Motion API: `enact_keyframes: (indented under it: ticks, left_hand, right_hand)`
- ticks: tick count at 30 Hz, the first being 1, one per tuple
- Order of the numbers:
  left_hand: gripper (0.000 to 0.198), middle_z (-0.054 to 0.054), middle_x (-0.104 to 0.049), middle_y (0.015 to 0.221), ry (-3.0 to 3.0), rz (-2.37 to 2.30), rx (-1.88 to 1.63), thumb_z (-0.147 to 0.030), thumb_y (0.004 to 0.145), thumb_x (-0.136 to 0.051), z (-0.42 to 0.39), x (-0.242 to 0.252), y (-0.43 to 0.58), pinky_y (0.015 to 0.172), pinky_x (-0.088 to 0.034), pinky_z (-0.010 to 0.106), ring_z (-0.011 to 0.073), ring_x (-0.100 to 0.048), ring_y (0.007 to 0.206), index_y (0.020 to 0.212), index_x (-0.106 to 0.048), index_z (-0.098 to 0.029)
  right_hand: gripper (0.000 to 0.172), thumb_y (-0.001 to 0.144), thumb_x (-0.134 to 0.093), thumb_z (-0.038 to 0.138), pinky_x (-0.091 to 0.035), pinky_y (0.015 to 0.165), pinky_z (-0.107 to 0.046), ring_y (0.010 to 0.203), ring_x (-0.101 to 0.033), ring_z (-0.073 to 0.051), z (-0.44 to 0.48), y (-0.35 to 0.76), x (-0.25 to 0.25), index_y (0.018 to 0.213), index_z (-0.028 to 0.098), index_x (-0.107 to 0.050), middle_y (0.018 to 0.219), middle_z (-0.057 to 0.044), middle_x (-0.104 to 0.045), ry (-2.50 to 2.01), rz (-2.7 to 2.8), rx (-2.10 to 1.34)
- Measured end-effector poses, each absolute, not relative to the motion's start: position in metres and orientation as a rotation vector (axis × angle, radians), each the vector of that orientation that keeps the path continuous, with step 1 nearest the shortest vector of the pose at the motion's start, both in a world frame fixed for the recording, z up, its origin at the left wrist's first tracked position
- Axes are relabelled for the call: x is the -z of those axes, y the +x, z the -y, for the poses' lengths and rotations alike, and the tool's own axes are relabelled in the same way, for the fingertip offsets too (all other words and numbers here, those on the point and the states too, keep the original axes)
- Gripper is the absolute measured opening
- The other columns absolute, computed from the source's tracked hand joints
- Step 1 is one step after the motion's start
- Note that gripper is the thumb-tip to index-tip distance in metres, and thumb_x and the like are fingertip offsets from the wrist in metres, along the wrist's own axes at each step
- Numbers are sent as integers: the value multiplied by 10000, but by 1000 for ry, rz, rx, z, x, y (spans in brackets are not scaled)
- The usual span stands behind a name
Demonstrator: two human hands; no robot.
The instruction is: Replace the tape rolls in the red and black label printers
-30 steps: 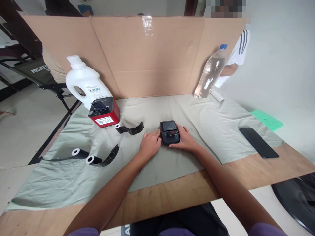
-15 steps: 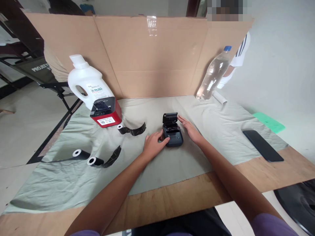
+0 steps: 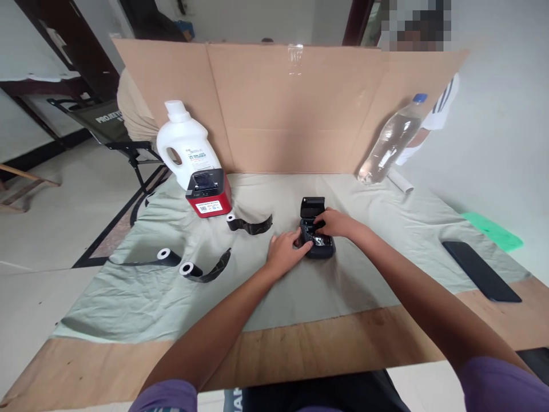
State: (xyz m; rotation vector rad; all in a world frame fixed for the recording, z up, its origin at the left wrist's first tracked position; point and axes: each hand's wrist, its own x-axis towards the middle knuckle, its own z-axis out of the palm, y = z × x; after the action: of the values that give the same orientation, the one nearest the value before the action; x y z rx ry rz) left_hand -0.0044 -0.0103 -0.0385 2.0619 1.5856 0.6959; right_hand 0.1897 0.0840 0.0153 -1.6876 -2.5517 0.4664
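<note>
A small black label printer [image 3: 318, 247] sits on the grey-green cloth [image 3: 128, 297] at the middle of the table, its lid [image 3: 312, 206] standing open. My left hand [image 3: 285, 254] grips the printer's left side with thumb and fingers. My right hand [image 3: 337, 222] reaches over the open compartment, its fingertips curled down into it; what they touch inside is hidden. Three black ribbon rolls with white cores lie to the left: one [image 3: 249, 224] near the printer, two more [image 3: 169, 257] [image 3: 201, 270] further left.
A red and black printer [image 3: 209, 193] and a white detergent jug [image 3: 186, 146] stand at the back left. A clear water bottle [image 3: 392, 140] leans on the cardboard screen [image 3: 283, 109]. A black phone [image 3: 480, 270] lies at the right. Another person's striped sleeve [image 3: 441, 106] shows behind the screen.
The printer's lid went from closed to standing open. My right hand left the printer's right side and now reaches into the open compartment. My left hand stays on the left side.
</note>
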Motion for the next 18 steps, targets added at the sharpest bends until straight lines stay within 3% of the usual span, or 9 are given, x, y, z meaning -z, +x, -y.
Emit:
enact_keyframes:
  ticks: [7,13,18]
  left_hand:
    - [454,25,-731,929,2039,-1608,-692,-598,935,-505,11,36,-5,938,-400,399,262,-652,1003,1187,-662,-255]
    - [461,65,-737,916,1964,-1622,-747,-643,900,-544,9,39,-4,1020,-384,483,304,-649,1022,921,-718,-217]
    - [438,98,-726,1010,1949,-1541,-827,-576,913,-560,9,47,-7,1012,-430,436,296,-636,1068,1079,-702,-196]
  right_hand:
    - [193,682,-731,228,-530,767,-357,819,-651,-237,-86,193,-31,872,216,-700,851,-45,-682,-1670,2477,-492]
    - [261,834,-637,399,-498,628,-300,711,-617,-177,-55,147,-88,1014,215,-596,852,-20,-642,-1274,2139,-823]
    - [210,872,-597,263,-484,718,-297,801,-643,-188,-35,50,-91,1077,221,-623,877,-1,-673,-1078,2429,-710]
